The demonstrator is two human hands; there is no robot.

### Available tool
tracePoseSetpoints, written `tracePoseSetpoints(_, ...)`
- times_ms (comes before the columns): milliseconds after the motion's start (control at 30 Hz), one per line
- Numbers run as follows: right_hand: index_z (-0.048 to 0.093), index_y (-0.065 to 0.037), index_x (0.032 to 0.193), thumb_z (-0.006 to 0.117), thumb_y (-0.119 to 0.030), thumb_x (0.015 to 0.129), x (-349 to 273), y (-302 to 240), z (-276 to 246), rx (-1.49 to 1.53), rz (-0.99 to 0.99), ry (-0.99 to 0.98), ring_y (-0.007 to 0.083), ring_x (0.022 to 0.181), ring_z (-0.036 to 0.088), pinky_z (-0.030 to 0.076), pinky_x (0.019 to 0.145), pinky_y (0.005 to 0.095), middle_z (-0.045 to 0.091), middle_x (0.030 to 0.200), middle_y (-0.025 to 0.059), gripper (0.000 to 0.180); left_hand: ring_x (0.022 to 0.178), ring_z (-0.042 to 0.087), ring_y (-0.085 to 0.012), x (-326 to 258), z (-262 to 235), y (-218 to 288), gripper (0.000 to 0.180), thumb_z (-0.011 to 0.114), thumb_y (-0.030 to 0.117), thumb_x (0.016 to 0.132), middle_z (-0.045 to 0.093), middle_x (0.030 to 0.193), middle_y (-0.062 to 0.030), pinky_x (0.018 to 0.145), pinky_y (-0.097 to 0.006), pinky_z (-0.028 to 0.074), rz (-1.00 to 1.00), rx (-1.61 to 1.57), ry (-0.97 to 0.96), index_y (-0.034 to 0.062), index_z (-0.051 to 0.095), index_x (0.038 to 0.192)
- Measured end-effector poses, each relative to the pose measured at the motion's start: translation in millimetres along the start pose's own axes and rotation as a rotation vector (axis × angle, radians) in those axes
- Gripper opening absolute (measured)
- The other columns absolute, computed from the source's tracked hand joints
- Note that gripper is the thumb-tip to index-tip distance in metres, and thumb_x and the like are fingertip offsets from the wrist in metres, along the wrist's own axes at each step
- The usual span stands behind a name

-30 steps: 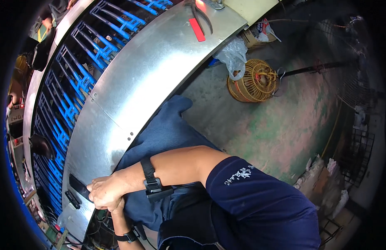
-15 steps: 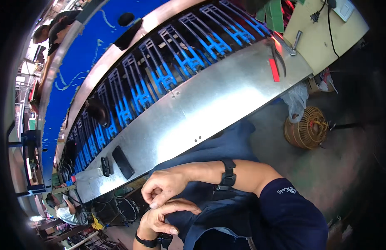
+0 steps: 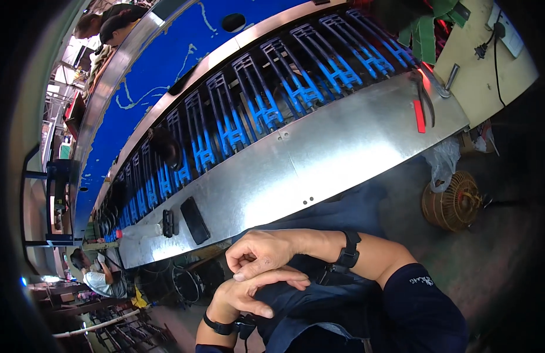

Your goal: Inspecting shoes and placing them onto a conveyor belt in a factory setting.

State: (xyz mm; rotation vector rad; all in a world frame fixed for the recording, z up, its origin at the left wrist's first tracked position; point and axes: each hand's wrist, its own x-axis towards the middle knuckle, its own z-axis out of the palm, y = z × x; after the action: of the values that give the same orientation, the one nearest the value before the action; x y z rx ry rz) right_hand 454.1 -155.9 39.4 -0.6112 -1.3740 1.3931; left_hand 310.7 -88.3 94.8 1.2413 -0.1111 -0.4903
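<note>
Crossing half-curled, unclenched right hand (image 3: 262, 254) over loosely open left hand (image 3: 243, 297)
Hovering near smooth sheet-metal ledge (image 3: 255, 191) and oblong smartphone (image 3: 195, 221)

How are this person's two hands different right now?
The right hand has its fingers curled in, but the left hand has its fingers stretched out. The right hand reaches toward the person's left, while the left hand's fingers point to the right. The right hand is nearer the metal table; the left hand is lower in the picture. Both are bare, with a black strap at each wrist.
</note>
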Motion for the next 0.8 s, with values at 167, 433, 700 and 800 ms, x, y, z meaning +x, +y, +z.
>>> tracePoseSetpoints(167,0.071,-0.002,0.101,0.066,-0.023,0.091,-0.3,-5.6,0.7,0.002,-0.2,0.006,0.0179,0.091,0.064,0.051,0.079,0.0318,0.067,0.1,0.0085,0.024,0.127,0.055,-0.0397,1.2,-1.8,-2.6,0.092,0.081,0.046,0.079,0.056,0.133,-0.0291,0.11,-0.048,0.04,-0.018,0.07,-0.017,-0.0137,0.046,0.14)
tracePoseSetpoints(433,0.068,-0.002,0.1,0.065,-0.024,0.092,-0.1,-2.2,4.9,0.01,-0.088,-0.006,0.0162,0.094,0.063,0.052,0.081,0.0298,0.066,0.102,0.0092,0.023,0.128,0.055,-0.0332,-4.7,3.8,-5.7,0.089,0.08,0.039,0.082,0.054,0.138,-0.0254,0.109,-0.044,0.042,-0.001,-0.028,-0.005,-0.0102,0.041,0.145)
tracePoseSetpoints(700,0.07,-0.002,0.104,0.068,-0.017,0.09,-3.1,1.8,-4.5,-0.034,0.031,-0.108,0.0169,0.094,0.064,0.052,0.083,0.0312,0.065,0.102,0.0079,0.021,0.129,0.054,-0.0388,1.3,8.1,-13.7,0.094,0.08,0.044,0.082,0.052,0.138,-0.0304,0.107,-0.046,0.043,-0.051,-0.059,0.012,-0.0152,0.04,0.143)
tracePoseSetpoints(800,0.07,-0.002,0.103,0.068,-0.019,0.091,-1.2,3.8,-2.7,-0.002,0.022,-0.109,0.0154,0.091,0.063,0.051,0.08,0.0306,0.065,0.1,0.0074,0.021,0.126,0.057,-0.0386,2.6,5.0,-10.6,0.092,0.08,0.042,0.083,0.054,0.136,-0.0306,0.107,-0.046,0.043,-0.041,0.03,-0.03,-0.0153,0.04,0.143)
